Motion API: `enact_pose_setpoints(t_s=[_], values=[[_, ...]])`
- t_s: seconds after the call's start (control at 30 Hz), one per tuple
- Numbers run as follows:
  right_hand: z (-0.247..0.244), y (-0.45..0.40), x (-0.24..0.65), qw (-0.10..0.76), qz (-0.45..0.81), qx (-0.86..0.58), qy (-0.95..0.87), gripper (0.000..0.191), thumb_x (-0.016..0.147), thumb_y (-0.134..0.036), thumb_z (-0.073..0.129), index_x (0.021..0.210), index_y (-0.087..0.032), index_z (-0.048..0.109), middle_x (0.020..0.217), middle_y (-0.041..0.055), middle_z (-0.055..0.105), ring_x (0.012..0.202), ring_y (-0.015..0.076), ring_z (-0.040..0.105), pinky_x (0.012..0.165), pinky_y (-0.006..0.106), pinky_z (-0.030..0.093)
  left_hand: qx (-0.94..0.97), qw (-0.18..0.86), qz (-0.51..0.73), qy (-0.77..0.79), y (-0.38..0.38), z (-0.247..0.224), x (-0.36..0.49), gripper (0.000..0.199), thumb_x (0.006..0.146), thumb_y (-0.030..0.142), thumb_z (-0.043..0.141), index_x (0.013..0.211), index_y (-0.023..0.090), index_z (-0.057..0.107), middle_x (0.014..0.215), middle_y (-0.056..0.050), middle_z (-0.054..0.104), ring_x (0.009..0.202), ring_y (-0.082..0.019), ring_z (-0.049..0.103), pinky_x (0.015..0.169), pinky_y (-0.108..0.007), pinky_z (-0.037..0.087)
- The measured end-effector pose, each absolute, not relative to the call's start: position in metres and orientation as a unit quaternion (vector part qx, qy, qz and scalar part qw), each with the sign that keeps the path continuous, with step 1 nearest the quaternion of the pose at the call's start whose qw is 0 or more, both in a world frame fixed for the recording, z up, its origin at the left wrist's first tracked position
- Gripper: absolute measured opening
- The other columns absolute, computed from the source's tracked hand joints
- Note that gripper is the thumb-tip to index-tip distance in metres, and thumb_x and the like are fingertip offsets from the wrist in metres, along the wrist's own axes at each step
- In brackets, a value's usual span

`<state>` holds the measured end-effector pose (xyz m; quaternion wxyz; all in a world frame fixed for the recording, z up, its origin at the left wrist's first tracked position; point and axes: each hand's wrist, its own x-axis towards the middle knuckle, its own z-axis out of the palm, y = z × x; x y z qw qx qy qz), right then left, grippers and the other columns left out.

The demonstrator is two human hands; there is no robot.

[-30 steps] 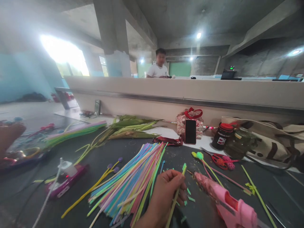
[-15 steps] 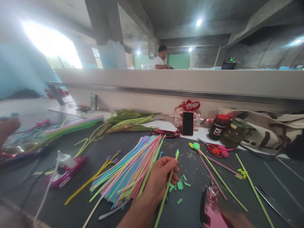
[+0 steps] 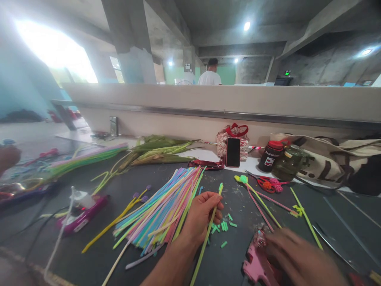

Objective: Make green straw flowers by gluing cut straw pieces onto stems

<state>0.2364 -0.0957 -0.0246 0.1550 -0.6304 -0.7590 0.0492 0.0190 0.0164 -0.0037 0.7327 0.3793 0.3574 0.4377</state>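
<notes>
My left hand [image 3: 202, 212] is closed, its thumb and fingers pinching a long yellow-green straw [image 3: 205, 248] near the upper end. A short light-green tip [image 3: 220, 187] tops that straw. Short cut green straw pieces [image 3: 224, 226] lie scattered just right of this hand. My right hand [image 3: 297, 254] is smeared by motion at the lower right. It is beside a pink glue gun [image 3: 257, 260], its fingertips close to the gun's nozzle end; whether they touch it I cannot tell. Left of my left hand lies a fanned bundle of pastel straws [image 3: 160, 208].
Straw flowers with green heads [image 3: 243, 180], red scissors [image 3: 266, 184] and metal tweezers [image 3: 333, 246] are to the right. A phone [image 3: 233, 152], dark bottle [image 3: 270, 156], green jug [image 3: 289, 163] and corn husks [image 3: 160, 151] line the back. A purple power strip [image 3: 85, 214] sits left.
My right hand has come further into view from the lower right, now beside the glue gun. The gun has shifted left and tilted. My left hand keeps its pinch. The person behind has turned.
</notes>
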Motion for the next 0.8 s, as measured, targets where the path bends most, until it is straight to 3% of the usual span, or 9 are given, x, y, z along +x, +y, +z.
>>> enact_pose_setpoints(t_s=[0.13,0.3,0.6,0.8], values=[[0.007,-0.032,0.208,0.104,0.105,-0.595,-0.79,0.027,0.078,-0.015,0.041,0.078,-0.021,0.067,0.075,0.0041,0.066,0.07,0.0173,0.061,0.061,0.026,0.043,0.386,0.731,0.438,0.354,0.015,-0.007,0.021,0.02,0.068,0.032,0.06,0.066,0.014,0.051,0.054,0.003,0.054,0.037,-0.004,0.046,0.034,-0.015,0.034],[-0.013,0.023,0.193,0.07,0.125,-0.536,-0.832,0.031,0.065,-0.007,0.047,0.082,-0.023,0.067,0.077,0.0013,0.066,0.073,0.0153,0.06,0.061,0.022,0.038,0.39,0.727,0.434,0.36,0.018,-0.013,0.022,0.02,0.068,0.032,0.06,0.066,0.014,0.051,0.054,0.003,0.054,0.037,-0.005,0.046,0.034,-0.015,0.033],[-0.02,0.028,0.194,0.038,0.138,-0.449,-0.882,0.027,0.066,-0.008,0.046,0.079,-0.024,0.064,0.08,-0.0012,0.058,0.074,0.0118,0.055,0.061,0.019,0.034,0.384,0.733,0.432,0.359,0.017,-0.01,0.021,0.022,0.066,0.035,0.062,0.064,0.015,0.052,0.052,0.003,0.056,0.035,-0.005,0.046,0.035,-0.016,0.033],[-0.022,0.03,0.199,0.047,0.131,-0.465,-0.874,0.019,0.064,-0.009,0.048,0.07,-0.021,0.061,0.073,-0.0011,0.056,0.06,0.0117,0.051,0.053,0.021,0.029,0.385,0.729,0.437,0.361,0.017,-0.009,0.022,0.02,0.067,0.033,0.06,0.064,0.014,0.052,0.049,0.003,0.055,0.034,-0.005,0.044,0.033,-0.016,0.032]])
